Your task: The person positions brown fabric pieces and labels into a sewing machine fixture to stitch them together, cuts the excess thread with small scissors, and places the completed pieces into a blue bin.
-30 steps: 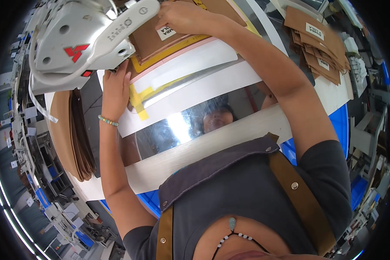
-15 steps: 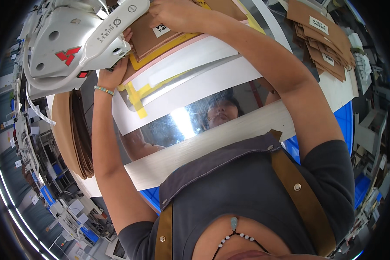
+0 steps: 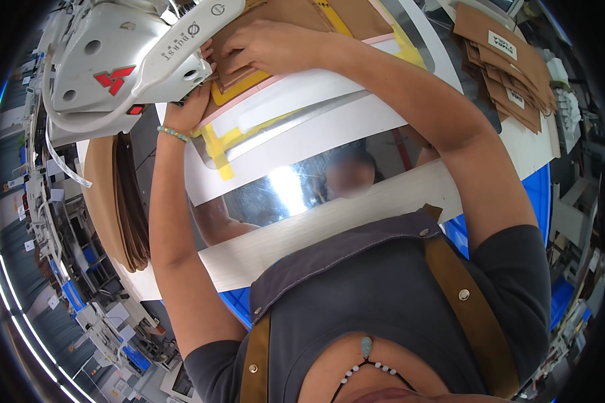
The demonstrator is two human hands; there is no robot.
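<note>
Two bare hands of yours reach to the far side of the worktable [image 3: 417, 195]. Your right hand [image 3: 275, 48] lies over the brown panel [image 3: 282, 12], palm down, its fingers loosely bent and parted, closed round nothing that shows; whether the fingertips press on the panel, you cannot tell from this view. That panel sits within a yellow border [image 3: 249, 88], partly covered by your hand, with a pink strip [image 3: 275, 82] along the border's near side. Your left hand [image 3: 188, 111] is by the panel's left edge, partly hidden by the white machine head [image 3: 117, 57], so whether it grasps anything cannot be told; a beaded bracelet [image 3: 173, 134] rings its wrist. Nearer you come a white sheet [image 3: 309, 144], yellow tape [image 3: 218, 160] crossing at its left, and a shiny metal plate [image 3: 249, 198] at the table's near edge. Left of your left forearm stands a stack of brown pieces [image 3: 111, 215]; beyond your right arm lies a pile of brown pieces with white labels [image 3: 507, 80].
</note>
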